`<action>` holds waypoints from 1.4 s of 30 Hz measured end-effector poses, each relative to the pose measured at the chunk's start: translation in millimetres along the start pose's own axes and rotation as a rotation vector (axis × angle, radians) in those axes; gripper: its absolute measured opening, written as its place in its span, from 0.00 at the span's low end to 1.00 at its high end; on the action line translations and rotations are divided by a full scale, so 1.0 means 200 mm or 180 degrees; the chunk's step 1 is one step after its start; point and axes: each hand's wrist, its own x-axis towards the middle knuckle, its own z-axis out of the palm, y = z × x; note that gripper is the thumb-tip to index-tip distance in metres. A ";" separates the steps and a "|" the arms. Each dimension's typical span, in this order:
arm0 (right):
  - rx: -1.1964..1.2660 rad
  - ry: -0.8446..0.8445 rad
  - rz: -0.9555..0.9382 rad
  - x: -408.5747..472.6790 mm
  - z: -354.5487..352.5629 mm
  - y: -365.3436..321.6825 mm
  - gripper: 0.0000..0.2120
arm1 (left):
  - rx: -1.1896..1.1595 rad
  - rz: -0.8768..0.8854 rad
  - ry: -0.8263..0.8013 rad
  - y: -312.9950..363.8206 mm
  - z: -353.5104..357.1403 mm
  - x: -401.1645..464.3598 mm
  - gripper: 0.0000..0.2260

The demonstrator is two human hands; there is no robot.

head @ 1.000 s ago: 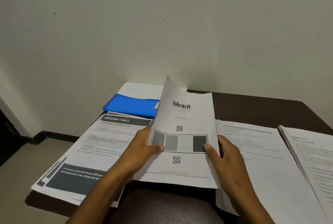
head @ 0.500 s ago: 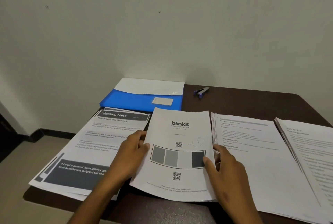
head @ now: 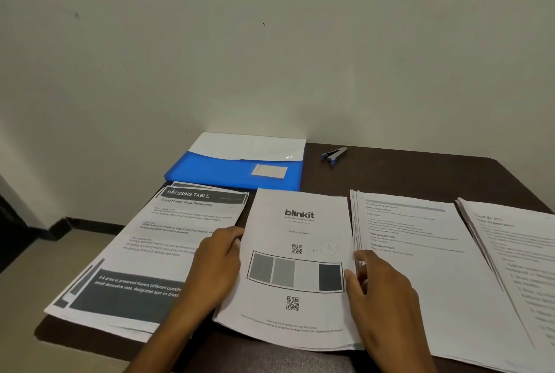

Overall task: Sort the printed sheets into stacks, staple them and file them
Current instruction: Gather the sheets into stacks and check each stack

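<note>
While sorting is drawing toward stapling, a person's left hand [head: 217, 264] and right hand [head: 383, 291] are gripping the side edges of the blinkit stack [head: 295, 270], fingers curled on the paper, lying mid-table between the dressing-table stack [head: 156, 246] and two text stacks [head: 420, 252]. Next, judging by the layout, squaring it calls for reaching the stapler [head: 334, 155], lying well behind beside the blue folder [head: 228, 171], with nothing blocking the way.
</note>
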 end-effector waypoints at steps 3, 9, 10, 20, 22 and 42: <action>-0.0053 0.0050 -0.0033 0.00 0.01 0.01 0.18 | 0.0149 0.0027 0.0028 0.00 -0.01 -0.01 0.13; -0.0133 0.0037 -0.0056 -0.01 0.04 0.04 0.17 | 0.0469 0.0020 0.0136 0.00 -0.01 0.00 0.11; -0.0153 0.0043 -0.0065 -0.01 0.04 0.04 0.16 | 0.0496 0.0009 0.0159 0.00 -0.01 0.01 0.11; -0.0294 0.0011 -0.0088 0.00 0.02 0.06 0.11 | 0.0621 -0.0054 0.0332 0.03 -0.03 0.03 0.07; -0.0308 -0.0040 -0.0099 0.00 0.03 0.06 0.11 | 0.0625 -0.0045 0.0337 0.02 -0.04 0.03 0.07; -0.0204 0.0026 -0.0081 -0.02 0.07 0.05 0.07 | 0.0706 0.0075 0.0350 -0.07 -0.06 0.05 0.05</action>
